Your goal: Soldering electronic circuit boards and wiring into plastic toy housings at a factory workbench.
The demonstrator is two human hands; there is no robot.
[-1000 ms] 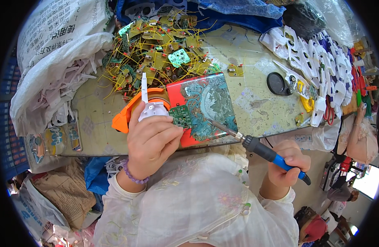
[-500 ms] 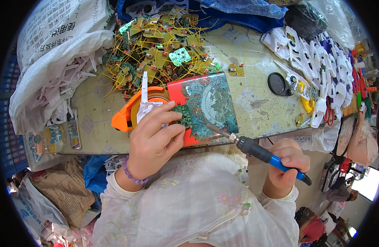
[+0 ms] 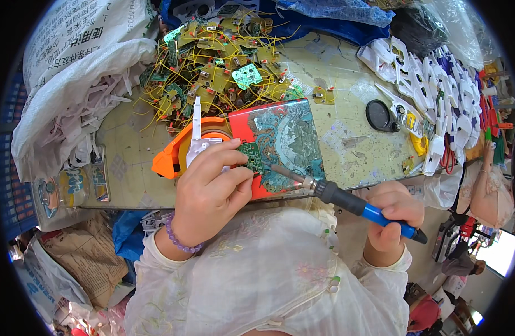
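In my left hand (image 3: 212, 182), the fingers pinch a small green circuit board (image 3: 250, 158) over the red edge of a worn box (image 3: 282, 140). A white plastic part (image 3: 197, 131) with a tall prong sticks up by the same fingers; how much of it they grip is hidden. My right hand (image 3: 396, 215) is closed round the blue handle of a soldering iron (image 3: 347, 201). Its tip points left and reaches the board's right edge; contact cannot be made out. Behind the left fingers is an orange tape dispenser (image 3: 173, 151).
A heap of circuit boards with yellow wires (image 3: 212, 73) covers the far left of the table (image 3: 347, 123). White plastic housings (image 3: 436, 101) are stacked at right, near a round black lid (image 3: 378, 115). A white sack (image 3: 78, 95) of plastic parts stands at left.
The soldering iron's tip has shifted slightly left, closer to the circuit board, and my right hand has moved a little. My left hand keeps its hold.
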